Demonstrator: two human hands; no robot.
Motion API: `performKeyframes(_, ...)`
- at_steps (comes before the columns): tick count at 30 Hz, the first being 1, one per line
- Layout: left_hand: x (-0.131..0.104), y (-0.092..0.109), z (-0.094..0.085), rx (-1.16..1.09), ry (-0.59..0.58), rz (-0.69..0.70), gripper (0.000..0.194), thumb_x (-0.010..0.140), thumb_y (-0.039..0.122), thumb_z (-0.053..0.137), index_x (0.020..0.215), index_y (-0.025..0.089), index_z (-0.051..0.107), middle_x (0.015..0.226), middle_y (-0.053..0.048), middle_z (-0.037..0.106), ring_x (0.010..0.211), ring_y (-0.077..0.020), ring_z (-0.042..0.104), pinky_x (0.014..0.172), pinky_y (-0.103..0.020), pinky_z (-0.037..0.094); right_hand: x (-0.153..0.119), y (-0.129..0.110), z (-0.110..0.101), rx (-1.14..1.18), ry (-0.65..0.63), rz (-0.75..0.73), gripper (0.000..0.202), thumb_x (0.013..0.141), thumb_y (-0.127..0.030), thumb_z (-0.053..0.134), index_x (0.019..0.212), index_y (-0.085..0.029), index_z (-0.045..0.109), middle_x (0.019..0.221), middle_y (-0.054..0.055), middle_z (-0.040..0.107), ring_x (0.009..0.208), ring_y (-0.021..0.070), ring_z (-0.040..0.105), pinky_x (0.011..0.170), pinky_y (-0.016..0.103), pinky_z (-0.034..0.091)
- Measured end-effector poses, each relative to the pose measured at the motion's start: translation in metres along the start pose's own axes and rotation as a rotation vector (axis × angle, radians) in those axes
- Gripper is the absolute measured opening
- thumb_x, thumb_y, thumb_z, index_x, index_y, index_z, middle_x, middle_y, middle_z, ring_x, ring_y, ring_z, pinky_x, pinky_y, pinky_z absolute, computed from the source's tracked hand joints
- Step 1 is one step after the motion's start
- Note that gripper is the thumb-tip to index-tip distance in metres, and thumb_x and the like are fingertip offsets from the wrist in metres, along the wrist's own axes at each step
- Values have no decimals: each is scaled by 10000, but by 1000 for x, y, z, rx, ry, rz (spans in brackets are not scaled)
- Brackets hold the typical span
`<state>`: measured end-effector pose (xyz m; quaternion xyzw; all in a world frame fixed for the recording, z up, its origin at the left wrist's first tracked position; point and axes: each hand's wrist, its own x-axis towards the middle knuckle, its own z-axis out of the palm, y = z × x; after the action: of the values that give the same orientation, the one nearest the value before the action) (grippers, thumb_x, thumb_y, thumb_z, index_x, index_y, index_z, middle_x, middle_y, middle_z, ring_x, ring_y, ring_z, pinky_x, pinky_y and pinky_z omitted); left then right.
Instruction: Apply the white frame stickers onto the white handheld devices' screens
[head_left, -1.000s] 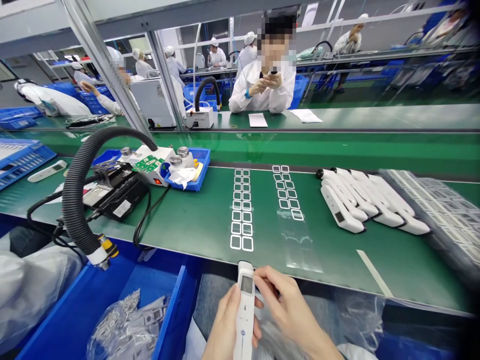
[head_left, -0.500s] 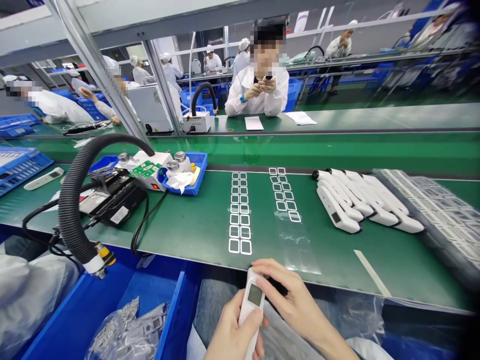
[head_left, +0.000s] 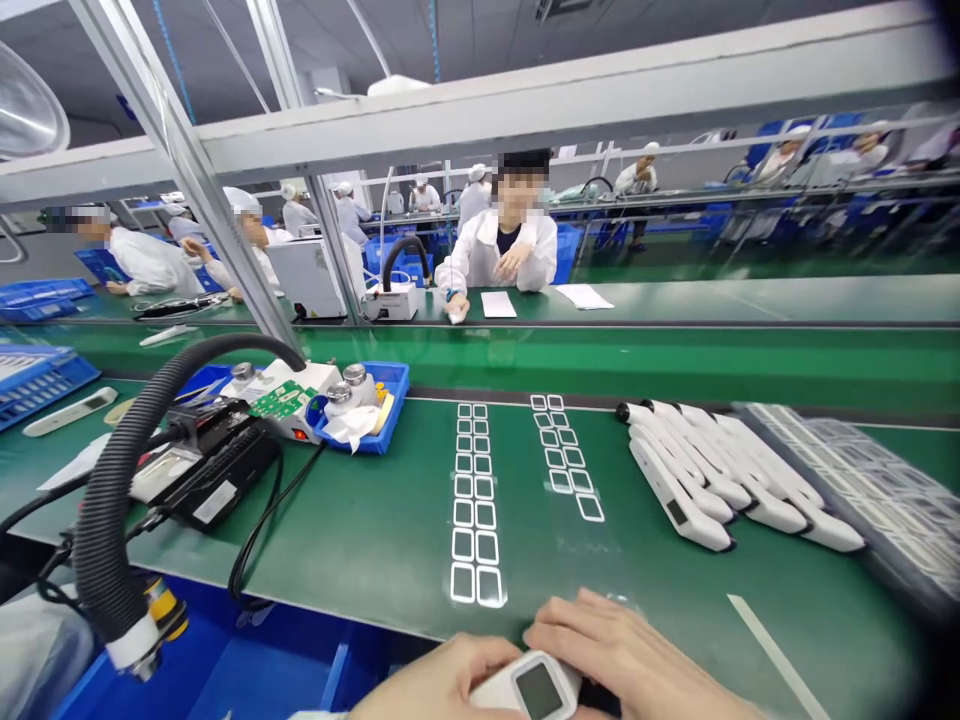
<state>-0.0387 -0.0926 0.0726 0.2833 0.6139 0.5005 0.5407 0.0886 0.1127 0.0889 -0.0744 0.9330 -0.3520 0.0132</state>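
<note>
At the bottom edge, in front of the bench, I hold a white handheld device with a small grey screen facing up. My left hand grips it from the left, thumb along its side. My right hand is closed against its right end, fingers bent over that side; the fingertips underneath are hidden. Just beyond lie two columns of white square frames on clear film. A shorter group of similar frames lies to their right. Several white handheld devices rest in a row further right.
A black flexible hose arches at the left, near a black device with cables. Behind are a blue tray with jars and a blue bin below. Film sheets lie far right. A co-worker sits opposite.
My view has tilted up, so the bench sits lower. The device has turned sideways, with my right hand now lower against its end. The co-worker's hands have parted, one reaching down to the table.
</note>
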Motion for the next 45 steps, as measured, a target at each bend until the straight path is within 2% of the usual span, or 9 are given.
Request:
performKeyframes(3,41,11,-34,112,79,155,278,820,419,622,900,186,753,833,-82,719,749,-232,640,690,-324,501,14,10,-19,-44,51,-2,307,824,-259,700,1122,-315,653,1055,29,698,925,229,670,897,324,500)
performKeyframes(6,102,23,-88,361,618,407,309,873,422,544,778,186,720,774,-94,702,751,-238,656,731,-355,531,43,39,-43,-35,146,110,128,806,-278,691,931,-251,686,856,22,665,678,178,594,600,274,464)
performKeyframes(11,198,41,-163,511,919,495,202,844,237,565,1001,173,676,1218,-158,621,1254,-324,463,1093,-501,312,119,127,-95,49,541,529,215,770,-367,695,837,-163,683,613,-17,576,565,150,512,535,260,363)
performKeyframes(16,247,45,-180,550,1004,517,258,846,197,539,1068,127,649,1295,-203,586,1358,-360,336,1166,-553,70,185,203,-142,-65,719,772,181,804,-271,672,717,-116,637,641,46,605,652,182,582,590,285,410)
performKeyframes(22,258,41,-186,481,978,554,152,758,123,603,849,224,672,1081,-88,696,1224,-325,476,1165,-571,76,213,250,-158,-32,818,896,179,914,-314,621,929,-136,630,878,12,651,721,129,623,666,295,537)
performKeyframes(26,261,44,-185,305,902,591,98,791,172,564,708,221,585,901,-75,685,1029,-287,601,1054,-543,358,214,250,-152,18,917,796,182,893,-267,630,1017,-134,615,959,44,647,767,147,624,688,307,534)
performKeyframes(30,268,47,-172,3,809,591,145,871,361,473,810,231,491,795,-56,680,778,-229,689,728,-411,573,216,217,-125,78,913,555,183,797,-266,601,920,-136,640,818,55,656,682,162,599,660,291,498)
performKeyframes(37,269,48,-151,-357,701,582,343,774,542,579,824,241,423,626,12,651,555,-221,700,528,-346,578,230,153,-59,134,702,260,242,786,-389,532,781,-180,654,644,25,646,557,175,579,554,290,462)
performKeyframes(45,265,50,-151,-468,688,585,381,706,518,668,785,232,430,565,28,626,476,-218,679,442,-304,548,233,147,-52,14,684,202,253,814,-351,499,709,-181,654,652,60,658,598,201,575,560,308,438)
